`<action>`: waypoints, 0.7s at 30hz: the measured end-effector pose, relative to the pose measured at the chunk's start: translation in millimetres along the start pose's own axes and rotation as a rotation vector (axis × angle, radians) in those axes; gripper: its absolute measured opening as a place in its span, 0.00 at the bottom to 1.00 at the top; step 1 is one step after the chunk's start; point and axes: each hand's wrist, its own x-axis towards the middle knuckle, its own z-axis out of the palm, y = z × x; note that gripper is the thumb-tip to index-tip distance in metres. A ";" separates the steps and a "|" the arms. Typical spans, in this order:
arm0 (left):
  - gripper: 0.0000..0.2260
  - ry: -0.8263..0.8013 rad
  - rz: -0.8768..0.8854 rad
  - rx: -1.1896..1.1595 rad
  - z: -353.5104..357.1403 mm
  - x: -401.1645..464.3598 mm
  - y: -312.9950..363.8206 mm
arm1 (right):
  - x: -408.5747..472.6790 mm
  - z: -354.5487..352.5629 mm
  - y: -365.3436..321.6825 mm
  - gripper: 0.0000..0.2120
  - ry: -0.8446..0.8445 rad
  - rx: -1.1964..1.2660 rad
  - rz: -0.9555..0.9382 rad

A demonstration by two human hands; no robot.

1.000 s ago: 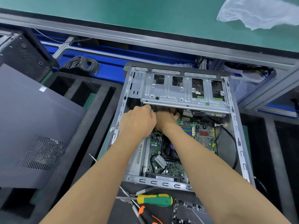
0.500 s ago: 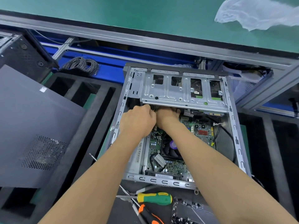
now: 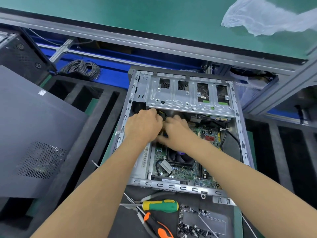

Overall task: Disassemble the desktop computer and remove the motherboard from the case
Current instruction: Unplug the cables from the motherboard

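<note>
One open case (image 3: 240, 134), frame centre; one motherboard (image 3: 185, 169) inside. Left hand (image 3: 143, 125) and right hand (image 3: 178, 133), fingers curled on cables (image 3: 163, 115) under drive cage (image 3: 188, 93). Two screwdrivers (image 3: 160, 206) below.

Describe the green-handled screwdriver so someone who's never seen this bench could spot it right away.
Find the open computer case. Just in front of its near edge lies the screwdriver, beside the orange-handled pliers. Its handle alone is green with yellow ends.

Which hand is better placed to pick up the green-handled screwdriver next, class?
Neither is free, but probably the left hand: the screwdriver lies below the case, nearer the left forearm. Both hands are busy inside, right hand alongside.
</note>
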 end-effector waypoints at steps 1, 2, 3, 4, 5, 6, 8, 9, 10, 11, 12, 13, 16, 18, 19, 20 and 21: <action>0.13 0.003 0.001 -0.004 0.2 0.0 -0.4 | 0.0 2.9 -4.2 0.28 -0.046 -0.085 -0.020; 0.13 0.005 0.001 -0.010 0.5 -0.1 -0.7 | 0.6 6.3 -7.9 0.30 -0.081 -0.156 -0.027; 0.13 0.007 0.001 -0.015 0.8 -0.3 -0.9 | 1.6 10.3 -11.2 0.30 -0.105 -0.211 -0.029; 0.13 0.008 0.001 -0.019 0.9 -0.6 -1.0 | 2.9 14.0 -14.5 0.27 -0.118 -0.258 -0.029; 0.13 0.009 -0.001 -0.023 0.8 -0.7 -0.9 | 4.7 16.9 -18.1 0.24 -0.122 -0.301 -0.029; 0.13 0.008 -0.002 -0.027 0.7 -1.0 -1.0 | 6.4 18.6 -21.5 0.20 -0.122 -0.342 -0.020; 0.13 0.009 -0.002 -0.032 0.8 -0.7 -1.1 | 11.6 20.4 -25.8 0.16 -0.131 -0.383 0.017; 0.13 0.010 0.000 -0.032 1.0 -0.4 -1.3 | 14.5 21.1 -27.7 0.17 -0.144 -0.381 0.037; 0.13 0.011 0.002 -0.032 1.2 -0.3 -1.5 | 16.6 21.9 -29.3 0.18 -0.162 -0.372 0.058; 0.13 0.014 0.003 -0.032 1.4 -0.1 -1.8 | 18.4 23.0 -30.4 0.18 -0.179 -0.362 0.073; 0.13 0.016 0.004 -0.031 1.7 0.0 -2.0 | 19.8 24.7 -30.8 0.19 -0.196 -0.353 0.086; 0.13 0.017 0.005 -0.030 1.9 0.1 -2.1 | 20.7 27.0 -30.6 0.19 -0.217 -0.339 0.103; 0.13 0.018 0.008 -0.028 2.2 0.7 -1.7 | 22.7 33.1 -29.4 0.20 -0.279 -0.317 0.166; 0.13 0.015 0.004 -0.027 2.1 1.1 -1.7 | 25.6 35.0 -30.0 0.21 -0.295 -0.314 0.202; 0.13 0.012 0.003 -0.026 2.3 0.9 -1.8 | 26.7 35.9 -30.8 0.22 -0.304 -0.307 0.220; 0.13 0.010 0.003 -0.026 2.5 0.7 -1.8 | 27.5 36.4 -31.5 0.23 -0.309 -0.294 0.233; 0.13 0.008 0.004 -0.025 2.6 0.5 -1.8 | 28.0 36.9 -32.0 0.23 -0.308 -0.277 0.240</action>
